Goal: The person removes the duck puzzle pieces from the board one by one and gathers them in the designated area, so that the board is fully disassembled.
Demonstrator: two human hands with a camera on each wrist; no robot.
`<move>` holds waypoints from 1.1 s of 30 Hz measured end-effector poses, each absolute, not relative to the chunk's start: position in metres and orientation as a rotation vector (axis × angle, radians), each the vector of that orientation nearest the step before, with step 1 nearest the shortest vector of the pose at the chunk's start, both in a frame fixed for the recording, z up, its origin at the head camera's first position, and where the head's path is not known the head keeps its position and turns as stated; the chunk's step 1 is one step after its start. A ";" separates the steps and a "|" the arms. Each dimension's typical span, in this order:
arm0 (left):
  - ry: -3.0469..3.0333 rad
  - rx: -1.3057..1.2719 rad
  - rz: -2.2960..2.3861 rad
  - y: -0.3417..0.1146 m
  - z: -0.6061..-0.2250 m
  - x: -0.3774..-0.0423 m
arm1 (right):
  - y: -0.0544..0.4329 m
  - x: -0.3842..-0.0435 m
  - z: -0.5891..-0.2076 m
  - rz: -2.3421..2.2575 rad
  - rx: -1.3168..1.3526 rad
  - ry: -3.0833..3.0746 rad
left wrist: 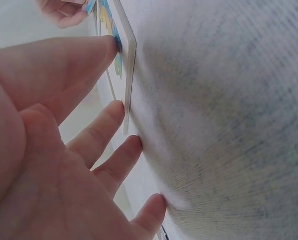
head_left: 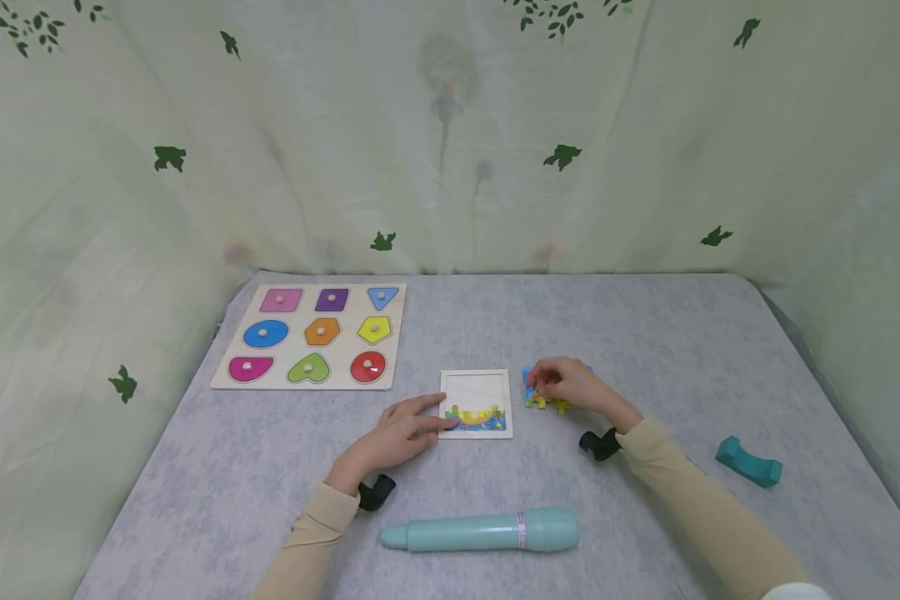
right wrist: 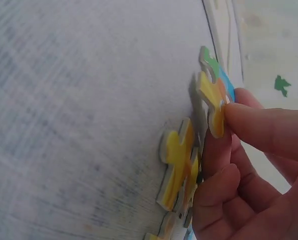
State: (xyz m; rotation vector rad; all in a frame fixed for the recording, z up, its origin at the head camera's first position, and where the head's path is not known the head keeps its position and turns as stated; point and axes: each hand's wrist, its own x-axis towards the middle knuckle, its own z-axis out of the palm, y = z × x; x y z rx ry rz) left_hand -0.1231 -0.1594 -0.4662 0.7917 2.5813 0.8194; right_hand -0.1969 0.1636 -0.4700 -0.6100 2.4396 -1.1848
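Observation:
A small white jigsaw tray (head_left: 474,388) lies mid-table, with joined yellow, blue and green pieces (head_left: 487,419) along its near side. My left hand (head_left: 395,435) rests at the tray's left edge with fingers spread; in the left wrist view the thumb (left wrist: 106,47) touches the jigsaw pieces and one fingertip meets the tray's edge. To the tray's right, my right hand (head_left: 576,385) pinches a jigsaw piece (right wrist: 214,97) coloured yellow, orange, green and blue, between thumb and fingers. Other loose jigsaw pieces (right wrist: 178,157) lie beneath that hand, partly hidden by it.
A wooden board (head_left: 340,377) with several coloured, knobbed shapes lies at the back left. Near the front is a light teal, microphone-shaped thing (head_left: 468,532). At the right sits a curved teal block (head_left: 750,462). A pale curtain (head_left: 450,208) hangs behind the table.

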 end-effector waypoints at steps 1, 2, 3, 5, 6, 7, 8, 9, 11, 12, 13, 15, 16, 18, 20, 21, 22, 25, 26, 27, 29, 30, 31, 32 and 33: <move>2.582 0.793 0.820 -0.159 -0.466 -0.123 | 0.163 -0.196 -0.470 -1.161 -0.619 2.467; 2.584 0.794 0.818 -0.159 -0.466 -0.123 | 0.162 -0.196 -0.471 -1.139 -0.633 2.494; 2.584 0.794 0.818 -0.159 -0.466 -0.123 | 0.161 -0.194 -0.470 -1.120 -0.637 2.519; 2.585 0.791 0.817 -0.159 -0.466 -0.123 | 0.159 -0.192 -0.470 -1.084 -0.655 2.568; 2.586 0.789 0.817 -0.158 -0.465 -0.123 | 0.158 -0.192 -0.470 -1.069 -0.672 2.588; 2.588 0.785 0.815 -0.158 -0.465 -0.123 | 0.157 -0.191 -0.470 -1.053 -0.686 2.609; 2.589 0.782 0.814 -0.158 -0.465 -0.123 | 0.156 -0.191 -0.470 -1.039 -0.699 2.629; 2.589 0.778 0.814 -0.158 -0.465 -0.123 | 0.155 -0.190 -0.470 -1.023 -0.704 2.645; 2.591 0.773 0.813 -0.157 -0.465 -0.123 | 0.153 -0.188 -0.470 -0.992 -0.713 2.675; 2.593 0.771 0.812 -0.157 -0.465 -0.123 | 0.152 -0.188 -0.470 -0.979 -0.717 2.688; 2.594 0.770 0.812 -0.157 -0.465 -0.124 | 0.152 -0.187 -0.469 -0.969 -0.715 2.698; 2.596 0.771 0.810 -0.157 -0.465 -0.124 | 0.151 -0.186 -0.469 -0.962 -0.712 2.710; 2.597 0.772 0.810 -0.157 -0.465 -0.124 | 0.151 -0.186 -0.469 -0.966 -0.714 2.712; 2.603 0.776 0.804 -0.156 -0.465 -0.124 | 0.151 -0.186 -0.470 -0.982 -0.708 2.715; 2.612 0.784 0.796 -0.156 -0.465 -0.123 | 0.150 -0.187 -0.469 -1.014 -0.701 2.708; 2.617 0.785 0.792 -0.155 -0.464 -0.123 | 0.150 -0.187 -0.469 -1.030 -0.700 2.703; 2.623 0.787 0.787 -0.155 -0.464 -0.123 | 0.149 -0.187 -0.468 -1.048 -0.703 2.692; 2.639 0.816 0.764 -0.152 -0.463 -0.123 | 0.145 -0.186 -0.465 -1.075 -0.738 2.644; 2.640 0.836 0.751 -0.151 -0.462 -0.123 | 0.143 -0.186 -0.464 -1.075 -0.760 2.630; 2.637 0.861 0.740 -0.149 -0.462 -0.123 | 0.141 -0.185 -0.463 -1.080 -0.787 2.607; 2.623 0.919 0.720 -0.146 -0.461 -0.124 | 0.137 -0.184 -0.462 -1.089 -0.839 2.566; 2.612 0.953 0.716 -0.144 -0.461 -0.125 | 0.135 -0.183 -0.463 -1.094 -0.864 2.547; 2.601 0.980 0.707 -0.142 -0.461 -0.125 | 0.132 -0.183 -0.463 -1.104 -0.886 2.529; 2.587 1.000 0.701 -0.140 -0.461 -0.126 | 0.130 -0.182 -0.463 -1.118 -0.897 2.506; 2.574 1.015 0.696 -0.138 -0.461 -0.126 | 0.128 -0.181 -0.463 -1.130 -0.903 2.483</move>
